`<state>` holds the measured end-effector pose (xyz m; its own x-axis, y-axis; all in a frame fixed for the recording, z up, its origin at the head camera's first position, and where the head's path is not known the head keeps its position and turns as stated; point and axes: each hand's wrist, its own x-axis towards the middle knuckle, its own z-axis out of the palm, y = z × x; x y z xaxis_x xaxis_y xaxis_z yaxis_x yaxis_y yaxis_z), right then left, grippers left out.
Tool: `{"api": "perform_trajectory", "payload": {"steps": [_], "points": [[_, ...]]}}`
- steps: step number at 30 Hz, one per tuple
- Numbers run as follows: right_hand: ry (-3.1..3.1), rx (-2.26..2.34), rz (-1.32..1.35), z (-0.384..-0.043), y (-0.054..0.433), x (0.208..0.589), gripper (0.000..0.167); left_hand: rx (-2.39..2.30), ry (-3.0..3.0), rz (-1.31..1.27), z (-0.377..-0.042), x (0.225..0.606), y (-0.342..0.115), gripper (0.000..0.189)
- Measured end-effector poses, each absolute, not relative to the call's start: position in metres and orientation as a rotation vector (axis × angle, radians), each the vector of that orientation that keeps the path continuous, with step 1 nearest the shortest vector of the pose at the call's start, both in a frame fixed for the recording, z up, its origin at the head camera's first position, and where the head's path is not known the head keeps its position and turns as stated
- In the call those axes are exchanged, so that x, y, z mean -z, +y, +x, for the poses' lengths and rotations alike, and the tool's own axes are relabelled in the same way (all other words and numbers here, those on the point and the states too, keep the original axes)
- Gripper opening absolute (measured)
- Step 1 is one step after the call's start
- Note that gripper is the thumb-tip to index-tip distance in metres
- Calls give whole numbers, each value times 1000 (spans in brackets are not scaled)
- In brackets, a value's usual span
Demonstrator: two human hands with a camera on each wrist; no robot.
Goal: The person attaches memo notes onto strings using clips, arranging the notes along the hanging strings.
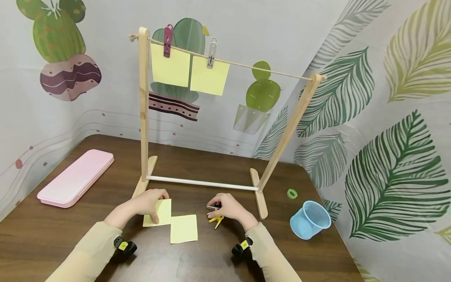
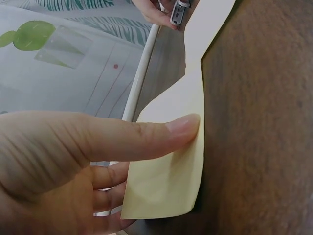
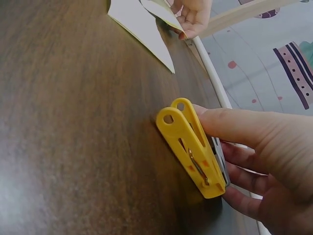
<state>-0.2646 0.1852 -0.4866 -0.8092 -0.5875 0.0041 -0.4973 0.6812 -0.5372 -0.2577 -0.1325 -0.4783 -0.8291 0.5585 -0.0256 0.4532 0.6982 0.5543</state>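
Yellow square paper (image 1: 163, 209) pinched by left hand (image 1: 149, 201), grey plastic clothespin (image 2: 179, 13) by right hand (image 1: 227, 206), beside yellow plastic clothespin (image 3: 193, 142); fingers part-curled.

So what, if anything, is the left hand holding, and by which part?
The left hand holds a yellow note, thumb on its face near one edge, fingers at the opposite edge.

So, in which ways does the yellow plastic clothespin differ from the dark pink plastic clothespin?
The yellow plastic clothespin is low, at the dark brown tabletop beside the right hand; the dark pink plastic clothespin is up on the beige rope. The yellow one clips no paper, whereas the pink one clips a square pale yellow paper sheet. Both have long, narrow bodies.
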Motion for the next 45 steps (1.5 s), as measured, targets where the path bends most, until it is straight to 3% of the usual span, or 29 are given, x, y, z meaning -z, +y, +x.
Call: {"api": "perform_trajectory", "payload": {"steps": [12,27,39,45], "points": [[2733,755,-871,-269,180,490,41,-796,2634,785,-260,476,-134,67],[2742,788,-834,-265,179,488,33,-809,2631,826,-262,472,-133,71],[2751,832,-823,-262,183,489,32,-955,2585,762,-270,464,-139,28],[2759,924,-790,-261,185,487,28,-1010,2557,738,-274,459,-140,18]]}}
